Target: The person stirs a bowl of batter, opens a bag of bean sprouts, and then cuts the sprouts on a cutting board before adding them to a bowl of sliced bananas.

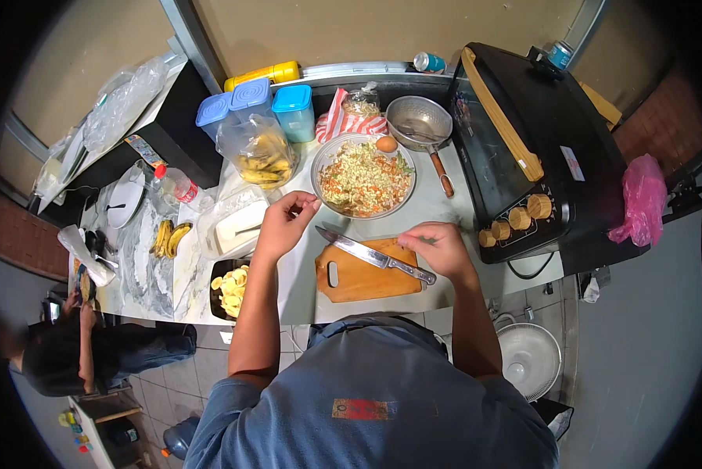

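A pale countertop (294, 270) holds a wooden cutting board (351, 281), with the knife (366, 252) slanting across it. The knife looks stiff and fairly light; its smooth handle, at the board's right, is the safe grip. Beyond the board, the bowl (314, 173) of shredded vegetables (366, 180) seems weighty, best taken by opposite rims; its egg (386, 144) is fragile. The left hand (287, 227) is narrow beside the bowl; the right hand (437, 246), also narrow, is over the board's right end. Whether either pinches anything, I cannot tell. The pan (420, 121) and oven (554, 156) crowd the board's far right.
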Demonstrator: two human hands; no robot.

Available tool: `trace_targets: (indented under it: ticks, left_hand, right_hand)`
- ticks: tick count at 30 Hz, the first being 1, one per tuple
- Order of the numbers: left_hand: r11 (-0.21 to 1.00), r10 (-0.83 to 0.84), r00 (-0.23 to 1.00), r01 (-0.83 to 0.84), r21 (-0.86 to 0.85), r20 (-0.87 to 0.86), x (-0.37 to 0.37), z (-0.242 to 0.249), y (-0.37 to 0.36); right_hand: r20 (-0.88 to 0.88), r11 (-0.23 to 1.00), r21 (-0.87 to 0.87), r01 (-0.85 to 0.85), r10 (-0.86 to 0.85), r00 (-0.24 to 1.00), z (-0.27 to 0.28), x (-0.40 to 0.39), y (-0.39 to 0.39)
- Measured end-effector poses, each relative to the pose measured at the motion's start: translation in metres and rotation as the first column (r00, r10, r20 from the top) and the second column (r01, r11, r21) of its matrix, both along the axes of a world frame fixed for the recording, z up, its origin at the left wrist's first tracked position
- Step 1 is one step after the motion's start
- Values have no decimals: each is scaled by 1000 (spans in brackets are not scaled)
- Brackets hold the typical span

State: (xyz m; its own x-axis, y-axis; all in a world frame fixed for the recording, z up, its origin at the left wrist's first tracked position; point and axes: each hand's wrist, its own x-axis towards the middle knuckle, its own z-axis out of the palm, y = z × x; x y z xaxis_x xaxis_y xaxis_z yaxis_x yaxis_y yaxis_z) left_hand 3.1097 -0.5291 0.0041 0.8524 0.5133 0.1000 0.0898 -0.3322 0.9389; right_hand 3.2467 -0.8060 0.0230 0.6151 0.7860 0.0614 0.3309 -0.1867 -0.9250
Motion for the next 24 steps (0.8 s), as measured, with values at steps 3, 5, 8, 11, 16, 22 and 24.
trace_targets:
  ticks: [3, 5, 8, 11, 16, 22, 24]
  left_hand:
    - [1000, -11, 1000, 11, -23, -5, -2, 1, 0]
    - [1000, -6, 1000, 6, -16, -7, -4, 5, -1]
    - [1000, -2, 1000, 2, 15, -11, -5, 4, -1]
    - [998, -8, 1000, 9, 60, -10, -2, 4, 0]
    - [999, -26, 999, 27, 38, -24, 1, 6, -7]
    - [1000, -20, 1000, 20, -5, -24, 3, -6, -10]
    - [998, -63, 998, 63, -9, -16, 2, -7, -9]
  right_hand:
    - [-27, 989, 141, 35, -32, 999, -11, -5, 5]
    - [10, 994, 97, 50, -52, 999, -11, -8, 3]
    - [52, 994, 67, 81, -84, 995, -16, -8, -2]
    - [53, 985, 133, 107, -115, 992, -24, -3, -5]
    - [-1, 982, 79, 173, -174, 985, -11, -11, -17]
    - [245, 995, 80, 63, -81, 966, -35, -5, -30]
    - [90, 983, -124, 136, -125, 988, -1, -25, -31]
